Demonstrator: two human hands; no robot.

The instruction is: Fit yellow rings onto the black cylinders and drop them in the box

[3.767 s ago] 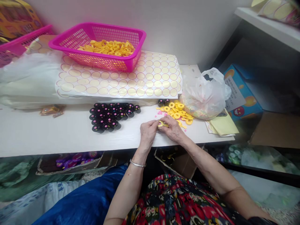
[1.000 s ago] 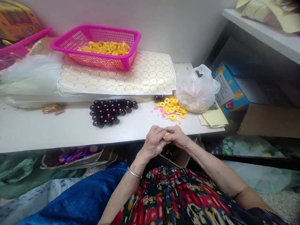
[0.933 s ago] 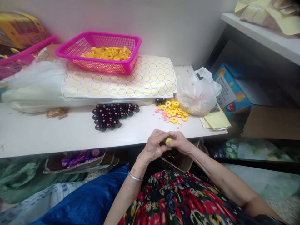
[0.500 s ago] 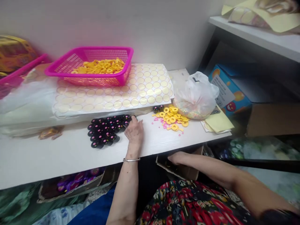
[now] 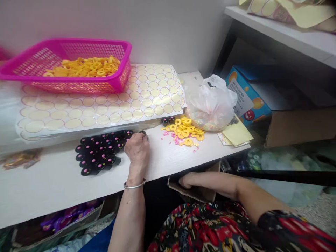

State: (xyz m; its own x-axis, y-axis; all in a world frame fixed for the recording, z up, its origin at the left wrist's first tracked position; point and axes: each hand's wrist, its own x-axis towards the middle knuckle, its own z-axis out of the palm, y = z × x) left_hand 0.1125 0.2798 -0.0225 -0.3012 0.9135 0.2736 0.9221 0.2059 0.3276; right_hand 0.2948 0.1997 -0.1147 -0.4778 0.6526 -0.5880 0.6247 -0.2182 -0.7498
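Observation:
My left hand (image 5: 138,150) rests at the right end of a close-packed group of small black round pieces (image 5: 98,150) with pink dots in their tops. Its fingers are curled down around one black piece (image 5: 143,133), whose edge shows past the knuckles. Below the table edge, my right hand (image 5: 187,180) reaches into a cardboard box (image 5: 210,194); its fingers are hidden there. Between the hands and the wall lie a heap of yellow ring-ended pieces (image 5: 185,131), scattered tiny pink rings (image 5: 178,140) and a couple of black pieces (image 5: 168,120).
A pink basket (image 5: 120,82) of yellow pieces stands on sheets of round stickers (image 5: 149,92). To the right are a tied plastic bag (image 5: 212,105), yellow paper (image 5: 237,134) and a blue printed box (image 5: 246,94). A box of purple packets (image 5: 68,217) sits under the table.
The view has swung right, so the table's contents appear further left. My left hand's fingers are more curled at the end of the black group. My right hand stays in the box.

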